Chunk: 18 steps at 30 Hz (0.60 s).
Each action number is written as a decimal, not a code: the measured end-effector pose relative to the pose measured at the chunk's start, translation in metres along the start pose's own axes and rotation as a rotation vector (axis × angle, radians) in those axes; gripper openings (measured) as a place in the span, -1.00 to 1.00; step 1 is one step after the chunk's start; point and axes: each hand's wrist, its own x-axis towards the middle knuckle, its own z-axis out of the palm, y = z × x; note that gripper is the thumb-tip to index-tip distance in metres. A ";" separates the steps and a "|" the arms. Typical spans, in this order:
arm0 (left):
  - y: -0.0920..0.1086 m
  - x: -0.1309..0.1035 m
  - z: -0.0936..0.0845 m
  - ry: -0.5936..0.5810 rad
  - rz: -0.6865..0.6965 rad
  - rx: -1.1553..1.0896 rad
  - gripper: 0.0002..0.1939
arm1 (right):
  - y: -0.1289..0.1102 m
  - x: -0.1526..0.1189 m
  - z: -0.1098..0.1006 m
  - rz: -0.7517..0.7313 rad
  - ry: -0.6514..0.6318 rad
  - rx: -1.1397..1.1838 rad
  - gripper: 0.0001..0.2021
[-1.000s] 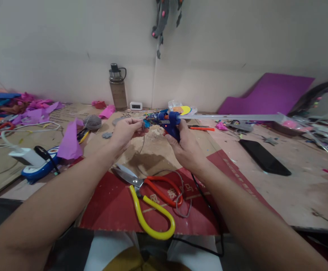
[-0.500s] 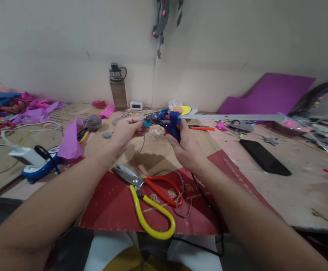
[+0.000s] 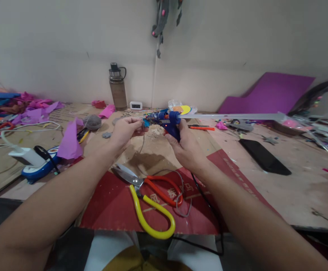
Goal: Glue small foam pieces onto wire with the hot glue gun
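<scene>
My right hand (image 3: 185, 141) grips a blue hot glue gun (image 3: 173, 126) by its handle, and a long clear glue stick (image 3: 231, 117) juts out of its back to the right. The gun's nozzle end, crusted with dark and coloured bits, points left. At the nozzle, my left hand (image 3: 128, 131) pinches a small blue-grey scrap (image 3: 146, 123); its exact kind is too small to make out. A thin strand hangs below it. On the cardboard sheet (image 3: 104, 212) below lie large scissors (image 3: 149, 199) with one red and one yellow handle, blades apart.
A bottle (image 3: 118, 86) and a small white clock (image 3: 136, 105) stand by the wall. To the left are grey yarn (image 3: 92, 122), a power strip (image 3: 40, 167) and felt scraps (image 3: 34, 107). A phone (image 3: 264, 157) lies right. The gun's black cord (image 3: 209, 203) runs over the table edge.
Almost nothing differs. Both hands keep their places, with the nozzle still against the small scrap; the view has shifted very slightly.
</scene>
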 end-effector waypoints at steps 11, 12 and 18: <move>0.003 0.004 -0.002 0.069 -0.029 -0.052 -0.92 | 0.012 0.005 -0.001 0.176 0.135 0.244 -0.73; 0.003 0.004 -0.002 0.071 -0.026 -0.063 -0.92 | 0.017 0.007 0.000 0.240 0.152 0.298 -0.77; 0.003 0.003 -0.001 0.029 -0.018 -0.093 -0.93 | 0.052 0.017 -0.001 0.714 0.077 0.272 -0.89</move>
